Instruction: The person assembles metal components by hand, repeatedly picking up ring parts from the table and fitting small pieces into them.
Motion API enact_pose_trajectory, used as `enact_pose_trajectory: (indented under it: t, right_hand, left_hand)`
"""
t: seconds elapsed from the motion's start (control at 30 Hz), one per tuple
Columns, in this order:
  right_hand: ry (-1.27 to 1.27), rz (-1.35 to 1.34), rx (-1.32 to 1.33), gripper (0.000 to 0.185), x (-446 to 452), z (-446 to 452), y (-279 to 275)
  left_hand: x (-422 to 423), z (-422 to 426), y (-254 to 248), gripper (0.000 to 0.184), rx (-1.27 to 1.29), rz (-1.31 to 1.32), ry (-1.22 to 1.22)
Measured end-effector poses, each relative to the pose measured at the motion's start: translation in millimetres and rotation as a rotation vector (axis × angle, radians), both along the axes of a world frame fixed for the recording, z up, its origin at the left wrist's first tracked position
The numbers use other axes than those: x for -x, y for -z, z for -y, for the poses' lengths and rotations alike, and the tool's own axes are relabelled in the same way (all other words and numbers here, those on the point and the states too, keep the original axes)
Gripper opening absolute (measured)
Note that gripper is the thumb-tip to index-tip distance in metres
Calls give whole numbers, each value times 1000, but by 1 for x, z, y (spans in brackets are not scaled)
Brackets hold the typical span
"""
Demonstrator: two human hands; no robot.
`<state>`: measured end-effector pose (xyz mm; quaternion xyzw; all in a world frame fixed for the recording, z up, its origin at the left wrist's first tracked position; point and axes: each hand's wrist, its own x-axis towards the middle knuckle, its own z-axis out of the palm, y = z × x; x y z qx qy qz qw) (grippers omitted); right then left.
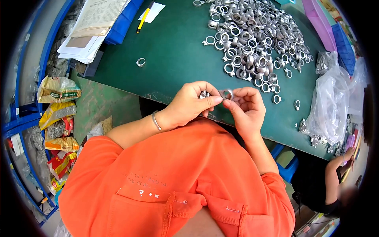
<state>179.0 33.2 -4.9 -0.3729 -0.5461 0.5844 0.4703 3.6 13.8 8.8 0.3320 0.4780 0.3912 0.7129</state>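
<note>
My right hand (250,111) pinches a grey metal ring (231,94) between thumb and fingers, just over the table's near edge. Close against it from the other side is my left hand (192,101), its thumb and fingertip reaching to the ring. A small silvery cylindrical piece (203,94) pokes out between the curled left fingers; the rest of it is hidden. Beyond the hands, a large heap of similar metal rings (252,43), many with a small lug, spreads over the green table (169,59). One single ring (141,62) lies apart at the left.
Papers (89,29) rest by a blue bin (122,23) at the back left, near a yellow marker (145,17). Clear plastic bags (329,102) lie at the right. Blue shelving (47,47) with packages stands left. Another person's arm (333,177) shows at lower right.
</note>
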Motion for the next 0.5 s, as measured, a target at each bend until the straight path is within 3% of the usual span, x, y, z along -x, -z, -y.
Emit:
enact_pose_trajectory:
  t: [0.1,0.17,0.2,0.27,0.37,0.43,0.5]
  right_hand:
    - [-8,-165,230,27,1,0,0]
    - [-34,-47,-20,26,0,1,5]
    - [-34,-47,-20,26,-1,0,6]
    - [-71,246,-420,22,-2,-4,6]
    - [-72,115,-284,19,2,0,7]
    - [-74,49,-219,18,6,2,5]
    - [-87,-170,131,19,8,4,5]
  left_hand:
    - [0,-1,-4,14,-19,-49,-6]
    - [0,-1,-4,14,-25,-65,-5]
    - [0,-1,-3,15,-38,-56,-9]
    - [1,-1,-3,15,-52,-48,-12]
    - [2,-1,-2,13,-57,-116,23]
    - [2,0,0,11,-283,-238,5]
    - [2,1,-2,10,-343,-274,-4]
